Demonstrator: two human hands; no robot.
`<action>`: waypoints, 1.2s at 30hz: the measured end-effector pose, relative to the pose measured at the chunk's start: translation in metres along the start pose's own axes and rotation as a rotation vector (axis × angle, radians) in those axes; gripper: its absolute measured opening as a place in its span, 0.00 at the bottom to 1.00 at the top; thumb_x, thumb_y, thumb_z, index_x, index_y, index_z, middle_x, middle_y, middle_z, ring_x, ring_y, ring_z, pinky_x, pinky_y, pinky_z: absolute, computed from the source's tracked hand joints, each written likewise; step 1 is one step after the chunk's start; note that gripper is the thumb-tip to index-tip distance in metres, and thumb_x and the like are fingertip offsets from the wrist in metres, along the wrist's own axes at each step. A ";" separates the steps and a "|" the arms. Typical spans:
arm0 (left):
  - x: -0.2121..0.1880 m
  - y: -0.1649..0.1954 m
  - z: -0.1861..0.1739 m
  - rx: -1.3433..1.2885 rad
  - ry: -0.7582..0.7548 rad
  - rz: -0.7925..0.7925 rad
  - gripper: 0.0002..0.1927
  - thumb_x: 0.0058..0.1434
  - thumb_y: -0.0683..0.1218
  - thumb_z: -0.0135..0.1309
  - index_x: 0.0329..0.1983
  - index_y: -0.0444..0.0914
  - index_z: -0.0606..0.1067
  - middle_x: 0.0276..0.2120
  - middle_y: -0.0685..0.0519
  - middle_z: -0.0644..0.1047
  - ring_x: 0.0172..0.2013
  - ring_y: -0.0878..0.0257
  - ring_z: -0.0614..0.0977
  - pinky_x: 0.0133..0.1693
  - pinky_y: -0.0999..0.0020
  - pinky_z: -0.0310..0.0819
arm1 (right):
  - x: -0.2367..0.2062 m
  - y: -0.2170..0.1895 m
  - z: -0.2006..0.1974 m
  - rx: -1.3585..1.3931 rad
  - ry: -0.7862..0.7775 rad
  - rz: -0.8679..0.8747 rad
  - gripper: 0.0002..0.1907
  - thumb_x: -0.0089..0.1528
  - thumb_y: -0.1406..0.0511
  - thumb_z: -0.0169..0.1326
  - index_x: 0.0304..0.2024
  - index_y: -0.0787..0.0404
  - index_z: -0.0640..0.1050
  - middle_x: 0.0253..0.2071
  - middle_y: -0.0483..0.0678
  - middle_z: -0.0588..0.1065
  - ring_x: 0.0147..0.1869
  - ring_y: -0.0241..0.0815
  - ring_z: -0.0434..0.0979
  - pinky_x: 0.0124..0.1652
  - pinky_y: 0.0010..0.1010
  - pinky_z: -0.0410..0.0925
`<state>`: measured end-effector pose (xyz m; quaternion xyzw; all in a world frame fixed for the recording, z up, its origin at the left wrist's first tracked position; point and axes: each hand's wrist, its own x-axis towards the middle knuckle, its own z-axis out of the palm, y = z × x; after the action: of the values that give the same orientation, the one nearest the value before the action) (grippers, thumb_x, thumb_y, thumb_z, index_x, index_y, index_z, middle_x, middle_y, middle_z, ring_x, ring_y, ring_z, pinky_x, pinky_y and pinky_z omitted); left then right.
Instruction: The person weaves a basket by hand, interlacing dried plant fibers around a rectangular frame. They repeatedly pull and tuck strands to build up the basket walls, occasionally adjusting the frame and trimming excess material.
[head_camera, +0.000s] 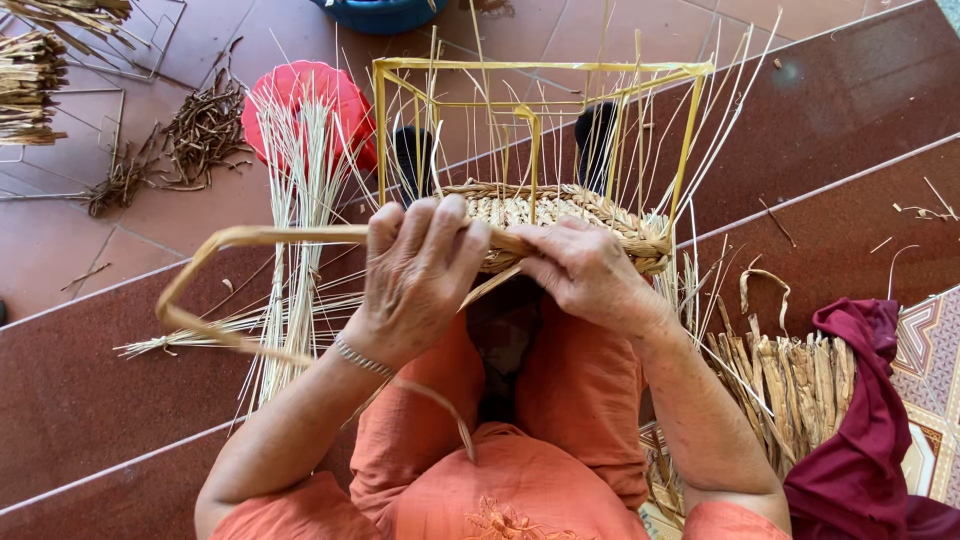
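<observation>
Seen from above, 2 hands work at the near rim of a half-woven basket (560, 210) on a yellow frame (540, 68). The left hand (420, 265) is curled shut around a flat straw strand (240, 238) that loops out to its left. The right hand (580, 270) pinches the woven rim, fingers bent. Loose reeds (300, 200) lie beyond the left hand; a maroon cloth (860, 420) lies right of the right arm.
</observation>
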<state>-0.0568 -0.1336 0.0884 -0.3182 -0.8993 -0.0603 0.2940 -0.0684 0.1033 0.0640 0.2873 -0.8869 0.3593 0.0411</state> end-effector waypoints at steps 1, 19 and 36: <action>0.006 0.005 0.003 0.060 0.089 0.020 0.12 0.68 0.47 0.56 0.53 0.42 0.72 0.56 0.51 0.72 0.57 0.59 0.72 0.57 0.55 0.59 | 0.001 0.001 0.002 0.043 0.035 0.002 0.16 0.62 0.68 0.63 0.53 0.63 0.80 0.39 0.52 0.80 0.42 0.46 0.81 0.45 0.36 0.74; 0.013 -0.005 0.083 -0.312 -0.278 -0.220 0.16 0.59 0.53 0.56 0.22 0.39 0.80 0.29 0.44 0.77 0.35 0.47 0.79 0.37 0.50 0.71 | 0.006 0.006 0.003 0.230 0.037 0.202 0.07 0.66 0.67 0.56 0.46 0.60 0.80 0.37 0.49 0.78 0.41 0.41 0.79 0.42 0.33 0.72; -0.028 0.013 0.050 -1.847 0.035 -0.947 0.07 0.75 0.44 0.40 0.43 0.35 0.63 0.39 0.39 0.83 0.42 0.55 0.88 0.48 0.65 0.86 | 0.021 0.010 0.013 0.081 0.172 0.026 0.08 0.62 0.67 0.60 0.44 0.60 0.81 0.42 0.52 0.78 0.42 0.43 0.80 0.39 0.33 0.73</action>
<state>-0.0565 -0.1234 0.0306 -0.0327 -0.5312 -0.8400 -0.1053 -0.0896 0.0903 0.0537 0.2455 -0.8684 0.4189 0.1008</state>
